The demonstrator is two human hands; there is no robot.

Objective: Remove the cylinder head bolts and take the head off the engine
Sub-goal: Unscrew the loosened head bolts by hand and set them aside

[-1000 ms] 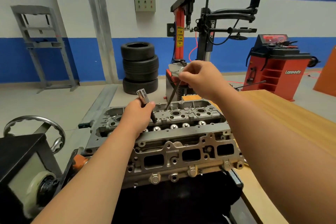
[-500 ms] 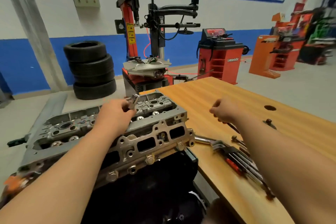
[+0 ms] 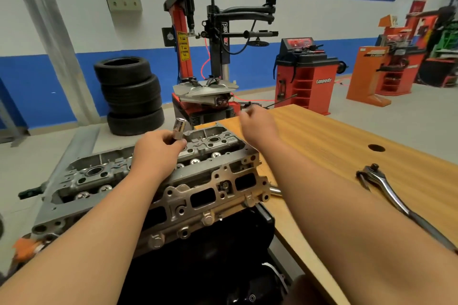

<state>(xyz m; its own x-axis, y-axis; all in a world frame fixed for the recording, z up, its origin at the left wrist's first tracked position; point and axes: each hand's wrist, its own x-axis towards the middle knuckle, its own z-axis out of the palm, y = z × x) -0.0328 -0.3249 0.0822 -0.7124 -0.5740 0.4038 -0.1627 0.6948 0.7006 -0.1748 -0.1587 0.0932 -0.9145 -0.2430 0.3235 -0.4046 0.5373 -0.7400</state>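
The cylinder head (image 3: 213,181) sat on the engine (image 3: 198,255) against the desk's (image 3: 322,136) left edge. The left grip (image 3: 158,148) clasped a socket (image 3: 179,129) upright just above its top face, so the bolt-removal step looked to be in hand. The right grip (image 3: 257,124) hung curled over the desk edge beside the head, too blurred to tell whether it pinched anything. Next, in my judgement, the socket needed a driver, and the ratchet (image 3: 379,181) lay well apart on the desk, before seating squarely on a head bolt.
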